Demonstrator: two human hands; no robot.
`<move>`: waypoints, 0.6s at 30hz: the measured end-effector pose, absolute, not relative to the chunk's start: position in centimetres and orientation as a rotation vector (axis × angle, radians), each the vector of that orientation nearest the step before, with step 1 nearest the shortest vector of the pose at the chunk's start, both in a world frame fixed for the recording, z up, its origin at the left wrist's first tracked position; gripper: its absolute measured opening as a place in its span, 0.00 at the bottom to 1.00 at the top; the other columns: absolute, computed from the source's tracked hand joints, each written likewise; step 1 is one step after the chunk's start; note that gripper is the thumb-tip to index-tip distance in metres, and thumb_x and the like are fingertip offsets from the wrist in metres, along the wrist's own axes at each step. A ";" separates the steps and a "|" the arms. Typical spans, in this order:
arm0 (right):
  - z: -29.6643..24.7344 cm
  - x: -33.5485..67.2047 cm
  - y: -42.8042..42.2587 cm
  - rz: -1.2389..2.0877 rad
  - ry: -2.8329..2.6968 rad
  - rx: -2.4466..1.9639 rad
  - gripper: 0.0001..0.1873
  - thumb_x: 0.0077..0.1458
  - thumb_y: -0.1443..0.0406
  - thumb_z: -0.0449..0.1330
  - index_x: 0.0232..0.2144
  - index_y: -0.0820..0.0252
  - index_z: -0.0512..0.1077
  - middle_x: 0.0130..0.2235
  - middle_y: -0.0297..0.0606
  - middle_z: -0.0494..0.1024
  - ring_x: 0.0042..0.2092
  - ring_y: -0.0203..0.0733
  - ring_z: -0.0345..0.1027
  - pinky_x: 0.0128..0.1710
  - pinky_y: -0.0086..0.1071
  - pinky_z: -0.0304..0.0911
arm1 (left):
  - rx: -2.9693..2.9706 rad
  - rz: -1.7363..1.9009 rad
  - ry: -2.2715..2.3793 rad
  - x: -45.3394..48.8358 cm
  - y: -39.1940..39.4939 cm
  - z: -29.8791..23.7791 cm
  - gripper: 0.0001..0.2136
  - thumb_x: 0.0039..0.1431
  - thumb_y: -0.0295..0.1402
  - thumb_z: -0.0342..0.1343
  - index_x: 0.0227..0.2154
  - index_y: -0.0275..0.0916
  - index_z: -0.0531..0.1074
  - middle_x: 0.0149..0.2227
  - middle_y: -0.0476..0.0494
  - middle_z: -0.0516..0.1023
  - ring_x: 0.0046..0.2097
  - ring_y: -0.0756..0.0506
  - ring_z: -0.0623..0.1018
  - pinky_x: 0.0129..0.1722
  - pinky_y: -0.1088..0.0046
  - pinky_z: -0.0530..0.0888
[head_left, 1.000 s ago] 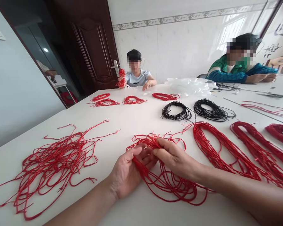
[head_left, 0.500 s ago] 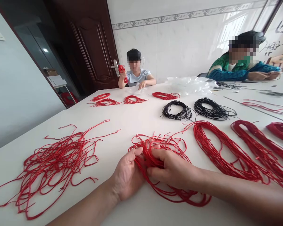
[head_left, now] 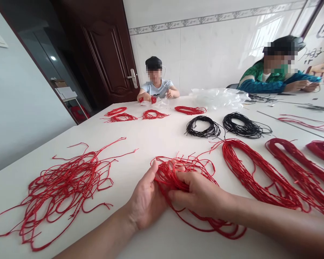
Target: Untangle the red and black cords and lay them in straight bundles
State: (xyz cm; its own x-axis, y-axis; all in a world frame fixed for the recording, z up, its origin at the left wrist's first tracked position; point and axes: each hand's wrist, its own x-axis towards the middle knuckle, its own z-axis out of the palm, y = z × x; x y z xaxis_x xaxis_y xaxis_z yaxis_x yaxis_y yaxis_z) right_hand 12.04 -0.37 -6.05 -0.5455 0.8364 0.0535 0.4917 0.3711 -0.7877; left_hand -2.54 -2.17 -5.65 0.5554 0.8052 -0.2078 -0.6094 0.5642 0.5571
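A bundle of thin red cords [head_left: 164, 173] is gathered between my two hands above the white table. My left hand [head_left: 147, 199] cups it from the left, thumb raised at its edge and fingertips showing behind the strands. From the right, my right hand [head_left: 201, 194] grips the same cords between thumb and curled fingers. Loose loops hang below my right wrist onto the table, and frayed ends stick out at the far side. A tangled pile of red cords [head_left: 67, 183] lies left of my hands. Close on the right is a long looped red hank [head_left: 255, 172].
More red hanks [head_left: 291, 162] lie at the right. Two black cord coils [head_left: 202, 126] and several small red coils [head_left: 190, 110] lie farther back. Across the white table [head_left: 140, 133] are clear plastic bags [head_left: 218, 97] and two seated people, one handling red cord.
My left thumb has lifted off the cords and straightened; my right hand keeps its grip. The person opposite has lowered a red bundle to the plastic on the table.
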 end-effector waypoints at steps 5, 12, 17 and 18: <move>-5.5 11.7 -0.4 1.123 -2.028 -1.051 0.09 0.51 0.61 0.49 0.23 0.61 0.60 0.23 0.31 0.64 0.25 0.31 0.56 0.22 0.24 0.51 | 0.542 0.911 0.450 -2.5 -2.2 -6.0 0.25 0.56 0.48 0.37 0.45 0.34 0.65 0.44 0.39 0.71 0.50 0.43 0.66 0.53 0.65 0.56; -6.2 11.1 -0.8 0.865 -2.214 -1.082 0.05 0.43 0.70 0.51 0.21 0.59 0.55 0.22 0.30 0.63 0.23 0.31 0.53 0.21 0.25 0.49 | 0.892 0.849 0.504 -2.1 -3.3 -6.7 0.22 0.54 0.43 0.47 0.50 0.39 0.59 0.51 0.40 0.65 0.56 0.42 0.59 0.55 0.62 0.52; -6.4 11.4 -0.4 0.822 -2.082 -1.174 0.05 0.49 0.68 0.46 0.23 0.58 0.53 0.23 0.30 0.64 0.23 0.32 0.55 0.20 0.25 0.50 | 1.109 0.948 0.651 -1.8 -3.8 -7.0 0.19 0.55 0.35 0.48 0.50 0.42 0.58 0.54 0.43 0.61 0.58 0.46 0.56 0.57 0.66 0.51; -6.3 11.4 -0.5 0.731 -2.104 -1.166 0.04 0.48 0.68 0.46 0.23 0.58 0.53 0.24 0.32 0.65 0.24 0.33 0.56 0.22 0.25 0.51 | 1.090 0.972 0.707 -1.6 -3.9 -6.9 0.18 0.55 0.36 0.48 0.50 0.43 0.59 0.54 0.45 0.61 0.58 0.46 0.56 0.57 0.67 0.51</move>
